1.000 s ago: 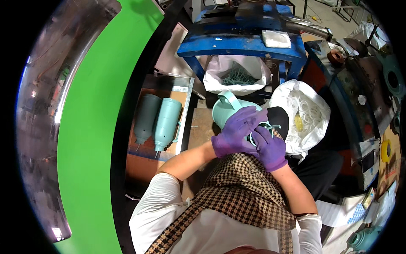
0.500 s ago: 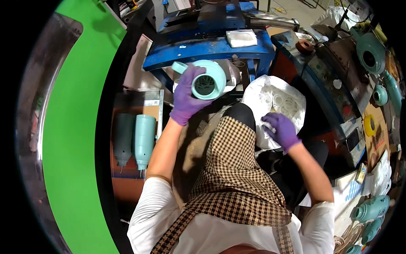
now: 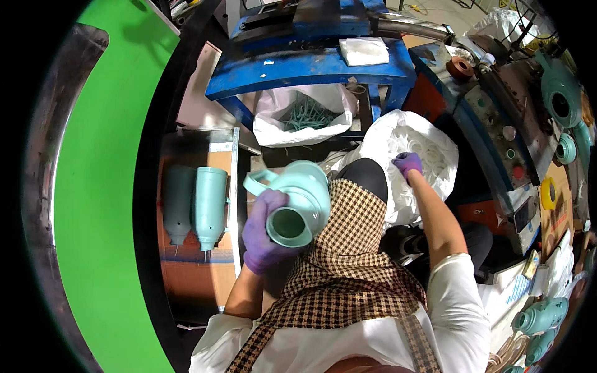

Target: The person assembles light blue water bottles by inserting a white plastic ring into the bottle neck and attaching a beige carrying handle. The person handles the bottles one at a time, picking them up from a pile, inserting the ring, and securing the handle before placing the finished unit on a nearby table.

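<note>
My left hand (image 3: 260, 239), in a purple glove, is wrapped round a teal thermos flask shell (image 3: 305, 199) with a side handle. The shell is held over my left thigh, tilted so that its round opening faces me. My right hand (image 3: 408, 163), also gloved in purple, reaches into a white sack (image 3: 393, 133) beside my knee. Inside lie several translucent white plastic rings (image 3: 429, 163). The right fingers are curled in at the rings, and whatever they grip is hidden.
Another teal flask shell (image 3: 211, 202) and a dark one (image 3: 179, 205) lie in a carton at left. Ahead, a sack (image 3: 273, 132) of thin teal strips sits under a blue bench (image 3: 298, 69). More teal flask parts (image 3: 540, 315) lie at far right.
My left hand has brought the flask shell down toward my lap, uncovering the sack of teal strips. My right hand has moved farther forward into the sack of rings.
</note>
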